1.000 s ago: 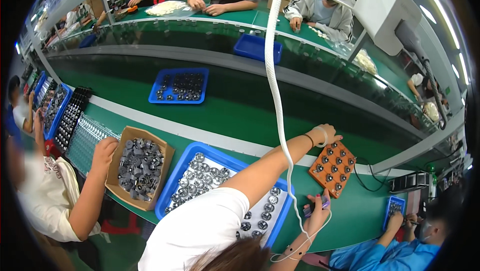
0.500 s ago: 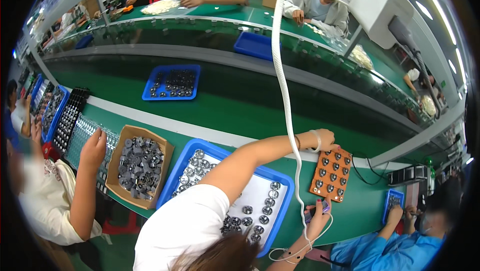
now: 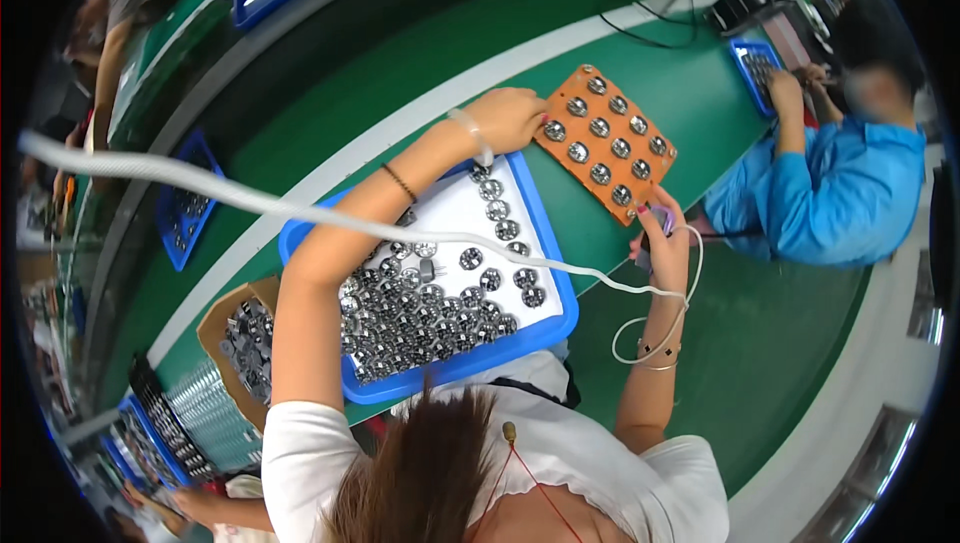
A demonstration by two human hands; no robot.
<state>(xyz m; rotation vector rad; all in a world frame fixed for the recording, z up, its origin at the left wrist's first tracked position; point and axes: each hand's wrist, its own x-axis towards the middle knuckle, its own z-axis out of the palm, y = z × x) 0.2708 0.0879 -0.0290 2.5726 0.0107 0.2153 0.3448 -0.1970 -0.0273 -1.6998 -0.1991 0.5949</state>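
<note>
An orange board [image 3: 600,133] carries several rows of round, shiny metal parts in its holes. My left hand [image 3: 508,118] is closed at the board's left corner, fingertips on the edge. At the near right corner, my right hand [image 3: 668,233] is wrapped round a small purple-and-grey object [image 3: 655,228], mostly hidden by the fingers. One fingertip of that hand reaches the board's edge. A white cord [image 3: 420,233] crosses over my left forearm and loops by my right wrist. Below my left arm, a blue tray [image 3: 568,318] holds many similar round metal parts on a white sheet.
A cardboard box [image 3: 215,328] of grey parts stands left of the tray, beside clear plastic trays [image 3: 210,403]. Another blue tray [image 3: 205,158] is on the green surface beyond. A person in blue [image 3: 840,173] works at right by a small blue tray [image 3: 745,78]. Black cables [image 3: 660,38] lie behind.
The whole view has swung and tilted, so the board and blue tray appear turned and my torso shows. Both hands stay at the board, the right one still round the purple-and-grey object.
</note>
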